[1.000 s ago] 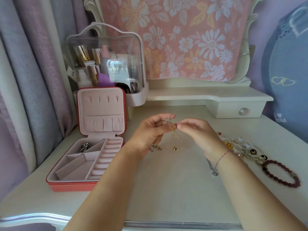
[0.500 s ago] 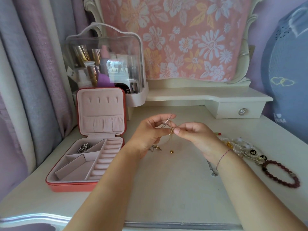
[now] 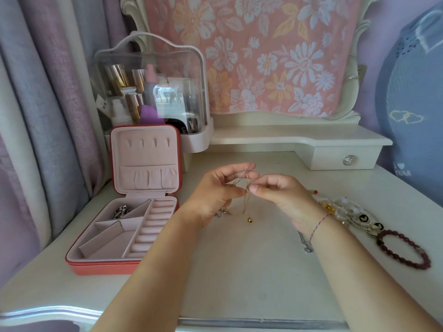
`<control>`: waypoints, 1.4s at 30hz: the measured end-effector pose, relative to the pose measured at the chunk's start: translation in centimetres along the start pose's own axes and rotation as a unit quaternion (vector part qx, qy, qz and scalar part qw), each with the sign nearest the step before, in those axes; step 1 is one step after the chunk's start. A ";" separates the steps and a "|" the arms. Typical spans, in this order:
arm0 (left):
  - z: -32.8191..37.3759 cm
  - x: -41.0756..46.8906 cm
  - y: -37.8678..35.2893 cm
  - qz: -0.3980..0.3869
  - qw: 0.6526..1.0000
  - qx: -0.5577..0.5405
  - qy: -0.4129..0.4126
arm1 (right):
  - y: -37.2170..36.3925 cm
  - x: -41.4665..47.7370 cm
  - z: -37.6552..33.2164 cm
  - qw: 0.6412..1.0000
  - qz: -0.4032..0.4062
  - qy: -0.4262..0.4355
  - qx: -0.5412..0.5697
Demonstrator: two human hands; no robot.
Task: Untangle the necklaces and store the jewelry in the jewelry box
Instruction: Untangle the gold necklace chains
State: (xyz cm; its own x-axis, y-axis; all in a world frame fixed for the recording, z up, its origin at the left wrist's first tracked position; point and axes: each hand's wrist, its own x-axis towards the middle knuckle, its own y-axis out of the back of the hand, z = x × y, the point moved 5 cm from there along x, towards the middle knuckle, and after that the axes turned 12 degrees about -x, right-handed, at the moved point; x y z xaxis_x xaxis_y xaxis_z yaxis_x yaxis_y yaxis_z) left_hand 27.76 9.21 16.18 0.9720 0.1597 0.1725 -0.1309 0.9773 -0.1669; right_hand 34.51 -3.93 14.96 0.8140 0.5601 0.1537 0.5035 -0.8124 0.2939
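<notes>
My right hand (image 3: 280,195) has closed in beside my left hand (image 3: 215,195); both pinch the tangled necklaces (image 3: 247,188) between them. Untangling is unfinished; the jewelry box (image 3: 103,262) stands open beyond the left hand.

Pale curtains (image 3: 48,104) fill the frame's left, a floral-draped mirror (image 3: 263,56) stands top centre above the cream desk (image 3: 251,271).
</notes>
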 end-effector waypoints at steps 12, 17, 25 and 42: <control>0.0 0.1 -0.1 0.000 0.999 -0.042 0.007 | 0.8 0.2 -0.4 0.976 0.011 -0.045 0.212; 0.2 0.2 -0.1 0.002 0.996 -0.084 0.018 | 1.0 0.4 0.0 0.982 0.012 -0.058 0.177; 0.5 0.0 -0.1 -0.003 0.995 -0.101 0.002 | 0.8 0.1 0.2 0.987 -0.014 -0.066 0.149; 0.5 0.4 0.4 0.024 0.997 -0.056 -0.046 | 0.2 -0.2 0.0 0.991 -0.041 -0.061 0.108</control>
State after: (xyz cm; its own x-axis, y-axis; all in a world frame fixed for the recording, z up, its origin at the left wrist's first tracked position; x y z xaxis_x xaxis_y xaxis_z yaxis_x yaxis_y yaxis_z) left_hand 27.99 9.73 16.67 0.9427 0.2231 0.2482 -0.1493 0.9470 -0.2843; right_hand 34.49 -4.21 14.97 0.7896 0.6133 0.0179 0.6097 -0.7875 0.0901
